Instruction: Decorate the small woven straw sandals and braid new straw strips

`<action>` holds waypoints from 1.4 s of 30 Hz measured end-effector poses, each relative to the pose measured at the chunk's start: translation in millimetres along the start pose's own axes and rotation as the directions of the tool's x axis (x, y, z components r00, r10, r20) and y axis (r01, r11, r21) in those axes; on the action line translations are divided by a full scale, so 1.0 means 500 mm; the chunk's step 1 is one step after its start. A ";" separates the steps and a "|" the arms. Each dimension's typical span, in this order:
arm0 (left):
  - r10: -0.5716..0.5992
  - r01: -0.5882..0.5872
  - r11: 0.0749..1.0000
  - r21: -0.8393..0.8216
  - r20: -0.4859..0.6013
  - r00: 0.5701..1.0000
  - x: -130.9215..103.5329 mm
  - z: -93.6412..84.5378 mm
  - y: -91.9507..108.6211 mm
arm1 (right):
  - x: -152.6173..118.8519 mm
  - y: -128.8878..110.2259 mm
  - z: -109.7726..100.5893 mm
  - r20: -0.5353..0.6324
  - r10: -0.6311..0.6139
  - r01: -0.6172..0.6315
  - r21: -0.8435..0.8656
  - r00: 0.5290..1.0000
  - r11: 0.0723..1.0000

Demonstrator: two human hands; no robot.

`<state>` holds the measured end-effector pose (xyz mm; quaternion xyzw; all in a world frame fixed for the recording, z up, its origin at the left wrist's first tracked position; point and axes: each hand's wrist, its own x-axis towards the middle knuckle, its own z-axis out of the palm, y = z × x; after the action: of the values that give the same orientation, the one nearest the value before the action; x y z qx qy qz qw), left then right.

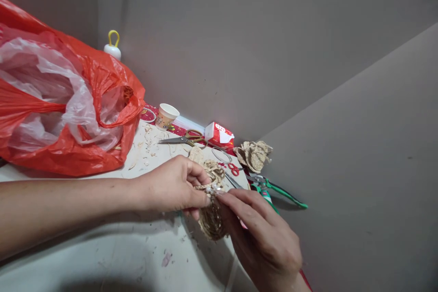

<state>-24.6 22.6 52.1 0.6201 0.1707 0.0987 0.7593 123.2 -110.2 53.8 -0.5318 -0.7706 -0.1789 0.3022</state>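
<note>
A woven straw piece [212, 221] with looped, braided parts hangs over the white table, between my two hands. My left hand [178, 185] comes in from the left and is closed on it, thumb and fingers pinching its middle. Small white pearl-like beads [209, 189] sit at that spot. From the lower right, my right hand [263, 232] reaches in with its fingertips pressed together at the beads. Whether those fingertips hold a bead or a strand is too small to tell.
A large red plastic bag [112, 146] fills the left. Behind my hands are a paper cup [167, 116], large scissors [186, 139], a red tissue pack [219, 134], small red scissors [234, 169] and a straw flower [255, 155]. Green-handled pliers [285, 194] lie at the table's right edge.
</note>
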 end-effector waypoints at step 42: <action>0.021 -0.016 0.997 0.077 -0.059 0.998 -0.014 0.014 0.009 | -0.016 0.019 -0.016 0.091 -0.086 0.083 0.033 0.992 0.996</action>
<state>-28.0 14.6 58.6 0.6472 0.1911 0.1176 0.7286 136.3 -117.0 54.4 -0.5022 -0.8081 -0.1555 0.2659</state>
